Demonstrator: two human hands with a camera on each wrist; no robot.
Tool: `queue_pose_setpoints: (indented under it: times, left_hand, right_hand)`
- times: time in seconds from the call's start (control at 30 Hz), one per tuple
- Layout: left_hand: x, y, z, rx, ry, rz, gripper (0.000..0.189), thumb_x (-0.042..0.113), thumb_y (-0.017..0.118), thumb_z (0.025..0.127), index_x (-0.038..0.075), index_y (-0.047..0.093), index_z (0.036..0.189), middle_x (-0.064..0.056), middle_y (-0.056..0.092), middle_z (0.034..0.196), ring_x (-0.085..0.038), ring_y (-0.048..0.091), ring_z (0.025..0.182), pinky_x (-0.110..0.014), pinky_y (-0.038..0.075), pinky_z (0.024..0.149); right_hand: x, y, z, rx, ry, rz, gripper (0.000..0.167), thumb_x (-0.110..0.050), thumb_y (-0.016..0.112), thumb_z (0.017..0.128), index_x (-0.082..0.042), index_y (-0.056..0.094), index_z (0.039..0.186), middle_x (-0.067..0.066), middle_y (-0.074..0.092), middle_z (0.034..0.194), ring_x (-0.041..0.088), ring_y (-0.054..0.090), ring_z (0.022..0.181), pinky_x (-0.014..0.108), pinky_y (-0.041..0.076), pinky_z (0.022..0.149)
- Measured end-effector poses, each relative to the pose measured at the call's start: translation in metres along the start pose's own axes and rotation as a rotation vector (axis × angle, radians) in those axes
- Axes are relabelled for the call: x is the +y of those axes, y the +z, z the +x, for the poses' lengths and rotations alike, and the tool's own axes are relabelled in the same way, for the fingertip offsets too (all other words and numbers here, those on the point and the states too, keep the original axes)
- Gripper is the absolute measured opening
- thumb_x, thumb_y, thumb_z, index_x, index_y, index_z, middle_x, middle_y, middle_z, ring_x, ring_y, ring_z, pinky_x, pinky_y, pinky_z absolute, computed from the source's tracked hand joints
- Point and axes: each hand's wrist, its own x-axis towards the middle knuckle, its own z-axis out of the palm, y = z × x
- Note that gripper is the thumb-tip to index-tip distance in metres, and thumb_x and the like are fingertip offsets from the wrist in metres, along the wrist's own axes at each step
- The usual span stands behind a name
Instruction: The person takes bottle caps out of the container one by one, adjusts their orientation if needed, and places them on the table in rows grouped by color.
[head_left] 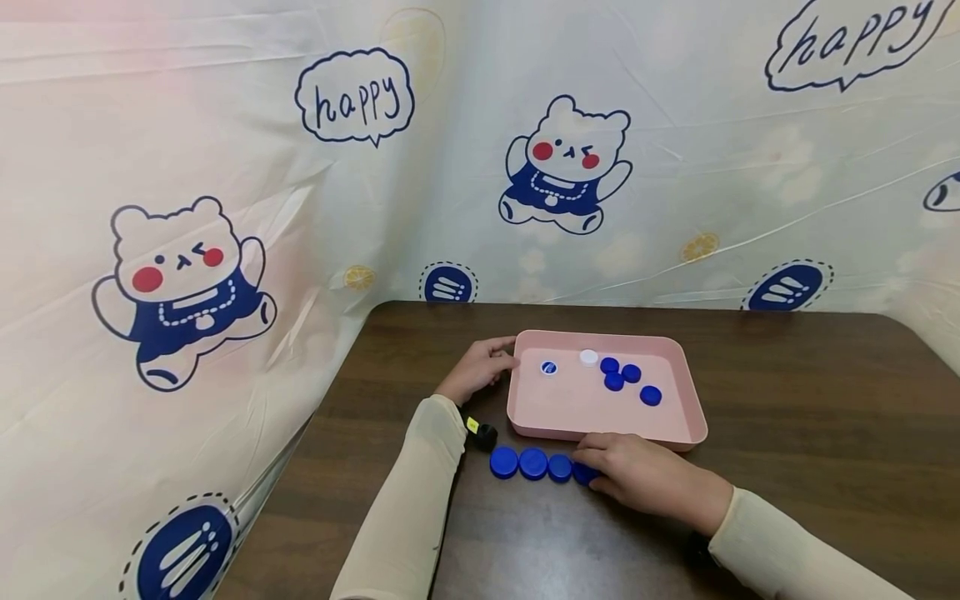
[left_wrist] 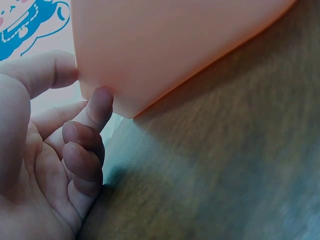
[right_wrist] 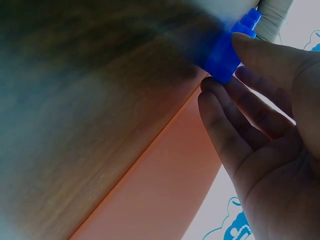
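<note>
My right hand [head_left: 637, 475] pinches a blue bottle cap [right_wrist: 221, 57] between thumb and fingers, low over the table in front of the tray. That cap stands at the right end of a row of blue caps [head_left: 533, 464]; in the head view the fingers partly cover it. My left hand [head_left: 474, 369] touches the left side of the pink tray [head_left: 577, 417] near its back corner. In the left wrist view its fingertips [left_wrist: 101, 102] rest against the outer wall, the other fingers loosely bent.
Several blue caps [head_left: 632, 373], a white cap [head_left: 588, 357] and a white cap with a blue print [head_left: 549, 367] lie in the tray. The brown table [head_left: 810, 417] meets a printed curtain [head_left: 690, 167] behind. A black wrist device [head_left: 483, 433] sits by the left sleeve.
</note>
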Motion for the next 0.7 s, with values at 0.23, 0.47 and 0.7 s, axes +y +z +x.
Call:
queue_pose_setpoints:
  times: [0.23, 0.47, 0.7]
  left_hand:
    - [0.0019, -0.0001, -0.0015, -0.003, 0.004, -0.001, 0.053, 0.027, 0.068, 0.091, 0.022, 0.054, 0.141, -0.006, 0.054, 0.074, -0.021, 0.051, 0.063, -0.031, 0.045, 0.059]
    - [0.0032, 0.0003, -0.0023, 0.0, 0.004, -0.001, 0.053, 0.026, 0.068, 0.091, 0.021, 0.054, 0.141, -0.006, 0.055, 0.073, -0.02, 0.051, 0.064, -0.031, 0.045, 0.059]
    - [0.0031, 0.0, -0.0029, 0.004, 0.001, 0.006, 0.053, 0.026, 0.068, 0.091, 0.021, 0.053, 0.142, -0.006, 0.055, 0.072, -0.02, 0.051, 0.063, -0.031, 0.045, 0.059]
  right_hand:
    - [0.0003, 0.0007, -0.0004, -0.002, 0.001, -0.01, 0.036, -0.013, 0.076, 0.085, -0.009, 0.068, 0.12, -0.001, 0.062, 0.113, 0.012, 0.062, 0.101, 0.033, 0.051, 0.087]
    - [0.0002, 0.0007, -0.0001, 0.0, -0.003, -0.01, 0.037, -0.012, 0.076, 0.084, -0.009, 0.068, 0.12, -0.001, 0.062, 0.113, 0.012, 0.061, 0.101, 0.033, 0.051, 0.087]
    - [0.0005, 0.0012, -0.0002, 0.0, -0.001, -0.005, 0.037, -0.012, 0.076, 0.084, -0.009, 0.067, 0.12, -0.001, 0.062, 0.113, 0.012, 0.061, 0.101, 0.033, 0.051, 0.087]
